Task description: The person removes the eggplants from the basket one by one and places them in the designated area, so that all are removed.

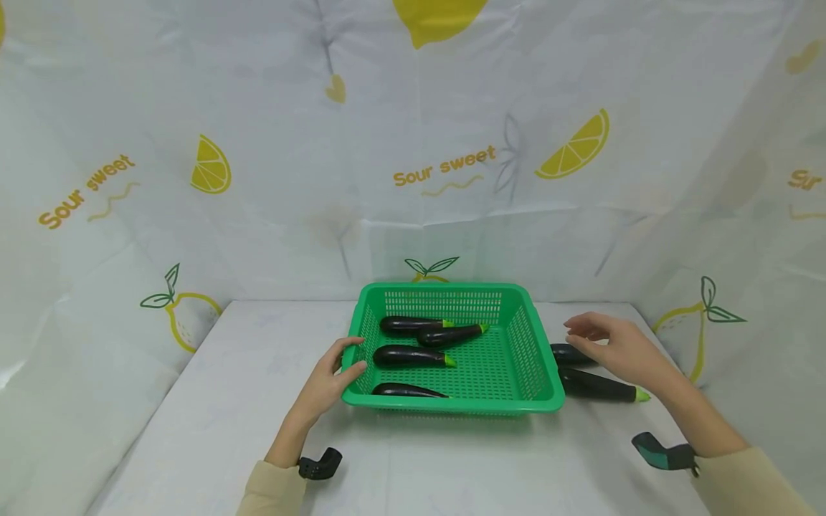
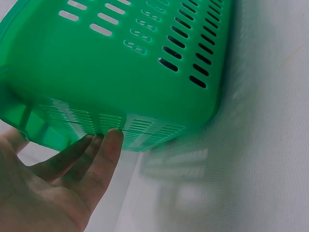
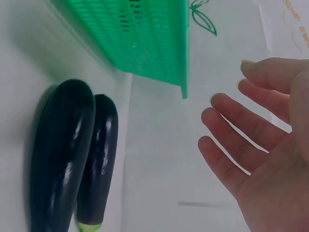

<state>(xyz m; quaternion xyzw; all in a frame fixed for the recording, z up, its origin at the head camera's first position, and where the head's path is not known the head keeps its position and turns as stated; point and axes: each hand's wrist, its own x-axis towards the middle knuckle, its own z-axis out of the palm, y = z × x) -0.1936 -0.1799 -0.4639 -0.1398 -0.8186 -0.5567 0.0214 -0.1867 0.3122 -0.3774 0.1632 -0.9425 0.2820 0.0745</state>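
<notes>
A green plastic basket [image 1: 452,405] with slotted walls stands on the table, several dark eggplants [image 1: 413,356] lying inside it. At its left rim my left hand [image 1: 328,378] holds the edge, thumb over the rim. The left wrist view shows the fingers [image 2: 104,162] against the basket's outer wall. My right hand [image 1: 619,351] hovers beyond the basket's right side, its fingers loosely bent with nothing between them. Below it, two more eggplants [image 3: 63,154] lie side by side on the table, the back one partly hidden by the hand in the head view.
The table [image 1: 245,430] has a white cover. Behind it and at both sides hangs a white sheet [image 1: 290,179] printed with lemons and lettering. A dark wrist camera [image 1: 320,464] juts from the left wrist, another [image 1: 661,453] from the right.
</notes>
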